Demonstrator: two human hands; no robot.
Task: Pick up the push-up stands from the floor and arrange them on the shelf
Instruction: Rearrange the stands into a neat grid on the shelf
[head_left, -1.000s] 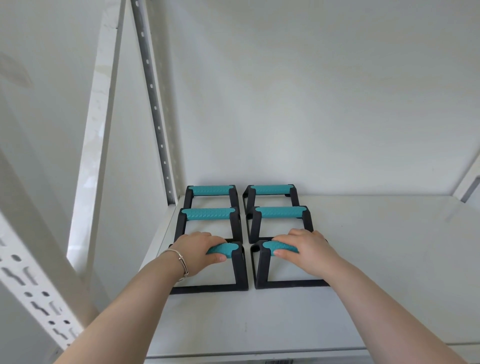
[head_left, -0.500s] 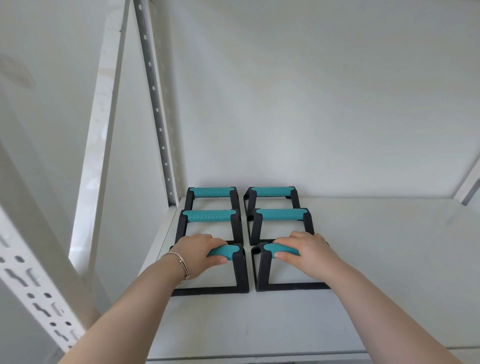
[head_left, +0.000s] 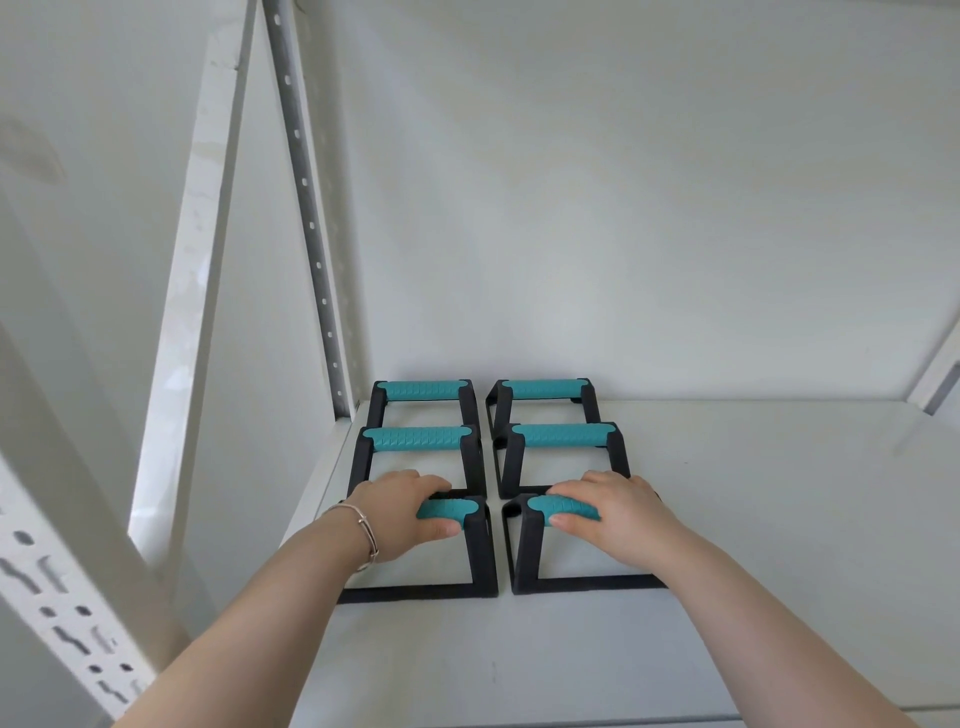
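Several black push-up stands with teal grips stand in two columns on the white shelf (head_left: 727, 519), near its left end. My left hand (head_left: 400, 514) is closed round the teal grip of the front left stand (head_left: 480, 551), which rests on the shelf. My right hand (head_left: 613, 514) is closed round the grip of the front right stand (head_left: 524, 551), also resting on the shelf. Behind them are the middle left stand (head_left: 415, 439), the middle right stand (head_left: 563, 435), the back left stand (head_left: 422, 391) and the back right stand (head_left: 540, 389).
A perforated grey upright (head_left: 306, 208) rises at the shelf's back left corner, with a white post (head_left: 192, 270) nearer me. The white back wall (head_left: 623, 208) closes the shelf behind. A bracelet (head_left: 363, 530) is on my left wrist.
Both front stands have slid a little away from me, closer to the middle row. My hands keep their grip on them.
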